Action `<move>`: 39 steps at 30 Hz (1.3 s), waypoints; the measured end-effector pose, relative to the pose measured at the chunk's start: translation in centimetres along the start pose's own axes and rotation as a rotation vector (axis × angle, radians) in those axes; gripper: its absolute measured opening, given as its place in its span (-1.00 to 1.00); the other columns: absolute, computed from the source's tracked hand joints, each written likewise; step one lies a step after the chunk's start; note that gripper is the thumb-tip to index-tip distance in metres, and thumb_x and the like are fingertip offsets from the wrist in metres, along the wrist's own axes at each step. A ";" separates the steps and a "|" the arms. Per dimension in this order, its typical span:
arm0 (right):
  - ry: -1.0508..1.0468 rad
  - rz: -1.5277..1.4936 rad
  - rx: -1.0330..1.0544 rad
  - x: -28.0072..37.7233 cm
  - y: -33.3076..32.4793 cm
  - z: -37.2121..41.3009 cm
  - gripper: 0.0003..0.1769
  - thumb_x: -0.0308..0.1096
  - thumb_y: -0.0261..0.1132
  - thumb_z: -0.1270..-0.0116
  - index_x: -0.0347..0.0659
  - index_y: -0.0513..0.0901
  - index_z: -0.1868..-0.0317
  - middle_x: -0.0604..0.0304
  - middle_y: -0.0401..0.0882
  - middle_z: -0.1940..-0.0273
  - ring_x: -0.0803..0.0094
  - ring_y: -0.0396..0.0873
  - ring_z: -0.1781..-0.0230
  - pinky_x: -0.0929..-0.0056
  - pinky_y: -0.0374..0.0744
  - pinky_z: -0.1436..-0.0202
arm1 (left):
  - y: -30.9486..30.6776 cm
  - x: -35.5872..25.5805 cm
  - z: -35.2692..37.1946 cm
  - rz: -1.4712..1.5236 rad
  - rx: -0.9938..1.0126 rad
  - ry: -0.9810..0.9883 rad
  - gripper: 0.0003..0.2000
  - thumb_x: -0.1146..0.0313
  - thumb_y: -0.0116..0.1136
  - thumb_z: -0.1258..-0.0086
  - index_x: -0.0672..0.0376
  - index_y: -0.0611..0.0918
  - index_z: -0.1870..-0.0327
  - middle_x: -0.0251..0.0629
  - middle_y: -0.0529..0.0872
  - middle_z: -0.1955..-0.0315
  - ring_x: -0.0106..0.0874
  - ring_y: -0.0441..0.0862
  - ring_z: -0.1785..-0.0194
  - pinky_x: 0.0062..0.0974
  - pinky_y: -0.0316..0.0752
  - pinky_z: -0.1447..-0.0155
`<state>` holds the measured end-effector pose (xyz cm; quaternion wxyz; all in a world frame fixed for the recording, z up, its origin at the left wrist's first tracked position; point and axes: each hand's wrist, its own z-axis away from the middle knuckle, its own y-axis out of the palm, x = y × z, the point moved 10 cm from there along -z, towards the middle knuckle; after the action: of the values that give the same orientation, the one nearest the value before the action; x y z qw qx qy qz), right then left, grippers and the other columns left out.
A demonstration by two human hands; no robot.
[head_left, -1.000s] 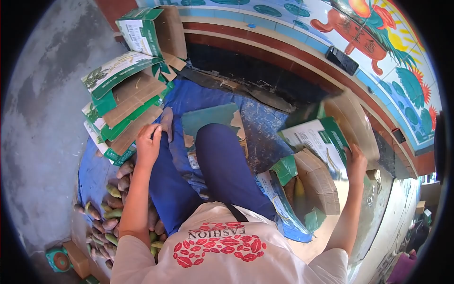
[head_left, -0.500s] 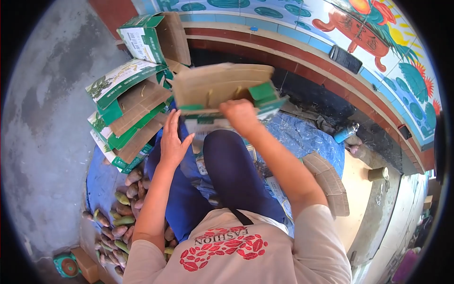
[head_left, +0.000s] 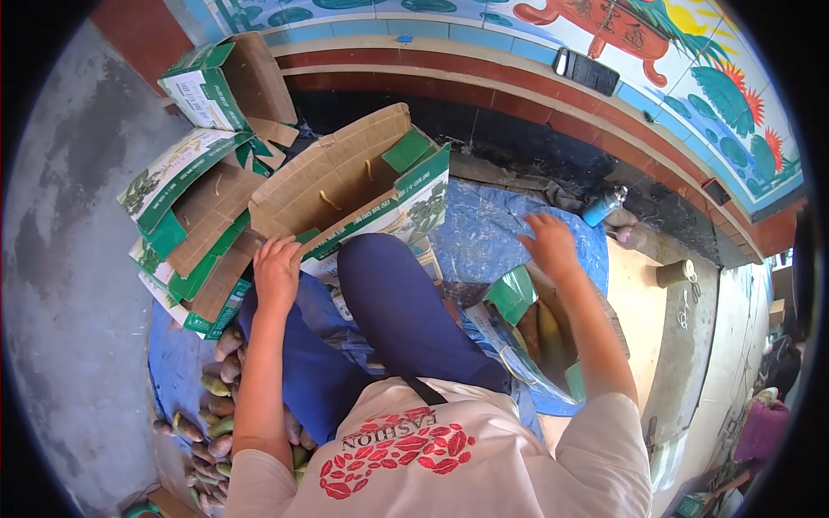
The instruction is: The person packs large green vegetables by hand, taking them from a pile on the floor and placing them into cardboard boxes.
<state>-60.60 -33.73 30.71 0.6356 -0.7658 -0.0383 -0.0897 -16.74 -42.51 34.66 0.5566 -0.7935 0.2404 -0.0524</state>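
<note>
An open cardboard carton [head_left: 380,211], printed green and white, stands tilted in front of my knees, with yellow cord loops on its inner wall. My left hand [head_left: 278,263] grips the carton's near left corner, its fingers bent over the edge. My right hand [head_left: 550,243] is off the carton, held above the blue tarp [head_left: 479,229] with its fingers apart and nothing in them. Below my right forearm sits another carton [head_left: 501,345] with long greenish-brown produce [head_left: 549,332] inside, partly hidden by the arm.
Several empty-looking open cartons [head_left: 186,173] are stacked at the left. Green and reddish root vegetables [head_left: 220,406] lie heaped by my left leg. A blue bottle [head_left: 604,207] and a roll of tape [head_left: 675,274] are at the right. A dark phone-like object [head_left: 587,72] rests on the wall ledge.
My right hand has let go of the carton and moved right. The carton has turned and sits lower, with my left hand now on its corner. The view has shifted right.
</note>
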 end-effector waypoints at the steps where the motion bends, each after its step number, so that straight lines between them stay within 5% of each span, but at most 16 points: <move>1: 0.115 0.077 0.118 -4.2 1.2 2.1 -0.52 -0.18 0.38 -0.12 -0.15 0.57 -0.05 0.04 0.61 0.10 0.05 0.55 0.03 0.16 0.50 -0.06 | 0.0 0.0 0.0 0.007 0.003 -0.009 -0.82 0.43 0.21 -0.18 0.15 0.67 0.18 -0.24 0.68 0.05 -0.16 0.49 -0.17 -0.19 0.29 -0.27; 3: 0.318 0.166 0.423 -11.3 3.5 7.1 -0.51 -0.07 0.38 -0.11 -0.12 0.58 -0.02 0.04 0.62 0.09 0.09 0.56 0.01 0.19 0.53 -0.01 | -0.1 -0.1 0.2 0.027 0.005 -0.023 -0.81 0.42 0.22 -0.18 0.17 0.67 0.18 -0.20 0.67 0.06 -0.15 0.49 -0.18 -0.20 0.29 -0.28; 8: 0.478 0.125 0.480 -17.9 4.7 14.1 -0.62 -0.04 0.31 -0.20 -0.15 0.66 0.13 0.01 0.67 0.17 0.11 0.61 0.08 0.16 0.56 0.02 | 0.1 0.0 0.4 0.025 0.003 -0.023 -0.79 0.38 0.24 -0.18 0.17 0.66 0.17 -0.16 0.67 0.06 -0.13 0.49 -0.16 -0.22 0.29 -0.28; 12: 0.446 0.139 0.302 -15.8 2.7 14.5 -0.70 -0.10 0.27 -0.26 -0.17 0.66 0.20 -0.02 0.66 0.23 0.01 0.61 0.18 0.13 0.56 0.08 | 0.0 -0.4 0.4 -0.009 0.017 -0.022 -0.78 0.35 0.24 -0.19 0.18 0.65 0.16 -0.15 0.65 0.03 -0.13 0.49 -0.16 -0.23 0.29 -0.26; 18: 0.576 0.157 0.157 -22.3 0.0 19.4 -0.65 -0.09 0.30 -0.22 -0.23 0.64 0.23 -0.08 0.65 0.27 -0.02 0.61 0.22 0.08 0.54 0.13 | -0.1 -0.8 0.3 -0.091 0.047 0.012 -0.76 0.31 0.25 -0.20 0.18 0.65 0.14 -0.13 0.64 0.02 -0.12 0.48 -0.15 -0.21 0.30 -0.24; 25: 1.030 0.145 -0.086 -33.7 -5.0 35.5 -0.59 -0.10 0.34 -0.14 -0.31 0.67 0.21 -0.17 0.65 0.28 -0.10 0.61 0.18 0.11 0.56 0.09 | 0.0 -1.3 0.4 -0.078 0.073 0.027 -0.76 0.30 0.25 -0.20 0.20 0.66 0.16 -0.12 0.64 0.02 -0.13 0.49 -0.14 -0.20 0.29 -0.25; 30: 1.142 0.275 -0.086 -42.2 -4.4 49.8 -0.53 -0.05 0.21 -0.23 -0.39 0.67 0.44 -0.18 0.64 0.40 -0.09 0.63 0.36 -0.02 0.55 0.28 | -0.4 -1.8 0.6 -0.073 0.054 0.054 -0.74 0.30 0.28 -0.16 0.19 0.64 0.16 -0.15 0.64 0.04 -0.14 0.49 -0.12 -0.18 0.29 -0.25; 31: 1.196 0.195 -0.325 -42.5 -4.6 53.0 -0.64 -0.15 0.23 -0.19 -0.30 0.68 0.52 -0.09 0.64 0.48 -0.02 0.61 0.46 0.02 0.55 0.36 | -0.6 -1.8 0.6 -0.060 0.035 0.053 -0.73 0.30 0.30 -0.14 0.18 0.64 0.16 -0.15 0.64 0.05 -0.14 0.50 -0.12 -0.18 0.29 -0.24; 33: 0.780 0.799 -0.055 -40.3 -3.8 53.3 -0.95 -0.32 0.36 0.09 -0.04 0.65 0.60 0.10 0.62 0.57 0.15 0.61 0.55 0.16 0.57 0.43 | -1.3 -2.1 0.5 -0.025 -0.009 0.051 -0.70 0.30 0.33 -0.09 0.17 0.63 0.16 -0.17 0.64 0.07 -0.16 0.50 -0.11 -0.16 0.29 -0.24; 36: 1.057 0.572 0.514 -36.5 -4.1 52.6 -0.79 -0.33 0.34 0.02 -0.17 0.74 0.32 -0.07 0.69 0.27 0.00 0.66 0.23 0.12 0.60 0.11 | -1.9 -2.7 0.4 0.007 -0.085 0.071 -0.66 0.31 0.37 -0.01 0.15 0.62 0.17 -0.21 0.64 0.10 -0.19 0.50 -0.11 -0.16 0.30 -0.24; 39: 1.326 0.626 0.333 -35.9 -7.7 48.8 -0.74 -0.31 0.31 -0.03 -0.19 0.72 0.24 -0.09 0.67 0.21 -0.01 0.64 0.18 0.12 0.58 0.06 | -2.2 -3.7 -0.1 0.024 -0.078 0.083 -0.67 0.32 0.37 0.01 0.11 0.62 0.18 -0.28 0.63 0.12 -0.25 0.49 -0.11 -0.22 0.28 -0.22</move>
<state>-92.82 17.59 22.89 0.6287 -0.4200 0.5590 -0.3404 -19.31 -40.37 37.36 0.5155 -0.8088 0.2745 -0.0691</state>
